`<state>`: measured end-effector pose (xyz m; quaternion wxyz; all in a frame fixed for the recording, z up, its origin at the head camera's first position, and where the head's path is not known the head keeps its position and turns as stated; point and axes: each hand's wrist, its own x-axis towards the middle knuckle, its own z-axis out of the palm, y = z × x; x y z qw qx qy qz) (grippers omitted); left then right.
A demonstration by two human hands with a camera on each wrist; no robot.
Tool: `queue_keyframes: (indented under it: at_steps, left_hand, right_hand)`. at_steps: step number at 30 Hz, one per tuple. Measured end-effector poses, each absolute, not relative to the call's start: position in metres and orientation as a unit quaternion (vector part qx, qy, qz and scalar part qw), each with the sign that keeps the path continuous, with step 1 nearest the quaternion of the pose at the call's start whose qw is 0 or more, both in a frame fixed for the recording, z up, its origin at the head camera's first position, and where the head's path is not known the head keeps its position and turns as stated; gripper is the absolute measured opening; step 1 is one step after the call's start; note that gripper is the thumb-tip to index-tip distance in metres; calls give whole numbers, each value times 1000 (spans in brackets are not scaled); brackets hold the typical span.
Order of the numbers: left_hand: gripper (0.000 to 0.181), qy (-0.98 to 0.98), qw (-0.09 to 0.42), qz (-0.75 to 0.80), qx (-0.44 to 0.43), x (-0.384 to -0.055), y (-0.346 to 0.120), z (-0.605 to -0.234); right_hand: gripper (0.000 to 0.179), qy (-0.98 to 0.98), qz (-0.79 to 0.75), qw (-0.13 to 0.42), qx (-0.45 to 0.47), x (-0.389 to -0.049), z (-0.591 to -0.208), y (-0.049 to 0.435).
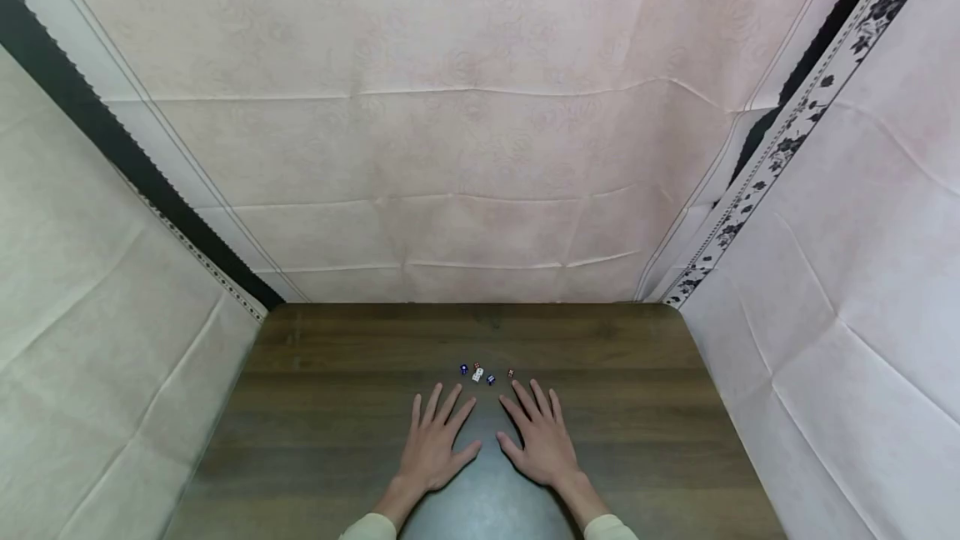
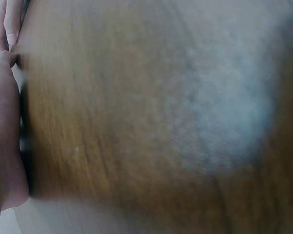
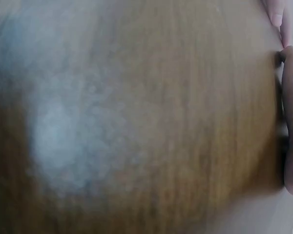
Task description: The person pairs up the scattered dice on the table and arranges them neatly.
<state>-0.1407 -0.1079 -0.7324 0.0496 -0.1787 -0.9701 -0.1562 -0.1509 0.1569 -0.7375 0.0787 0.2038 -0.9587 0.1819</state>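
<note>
A small group of dice lies just beyond the fingertips in the head view. It has a white die (image 1: 477, 375), a blue die (image 1: 464, 369) to its left, a second blue die (image 1: 491, 379) to its right, a red die (image 1: 476, 366) behind it and another red die (image 1: 511, 373) farther right. My left hand (image 1: 433, 448) rests palm down on the table with its fingers spread, holding nothing. Mirroring it, my right hand (image 1: 542, 444) also lies flat with spread fingers, its fingertips close to the right-hand red die. Both wrist views show only hand edges and blurred wood.
A brown wooden table (image 1: 337, 407) carries the hands and dice. Pale patterned cloth (image 1: 465, 148) hangs behind its far edge. More light cloth stands at the left (image 1: 112, 315) and right (image 1: 847, 273) sides, with dark and floral bands. Light glares off the wood between the arms.
</note>
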Motion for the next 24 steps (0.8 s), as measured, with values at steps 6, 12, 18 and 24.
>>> queue_keyframes:
  at_steps: [6,12,18,24]
  left_hand:
    - [72,-962,64,-198,-176,-142,-108,-734]
    - [66,-962,69,-210,-161,-142,-107,-729]
    - [57,-958,97,-227,-144,-144,-106,-728]
    - [53,-947,129,-259,-138,-147,-105,-727]
  right_hand:
    - [62,-956,205,68,200,-152,-734,155]
    - [51,-943,213,142,210,-152,-728,150]
    - [42,-919,242,222,220,-156,-730,145]
    - [31,-906,249,273,207,-162,-730,138]
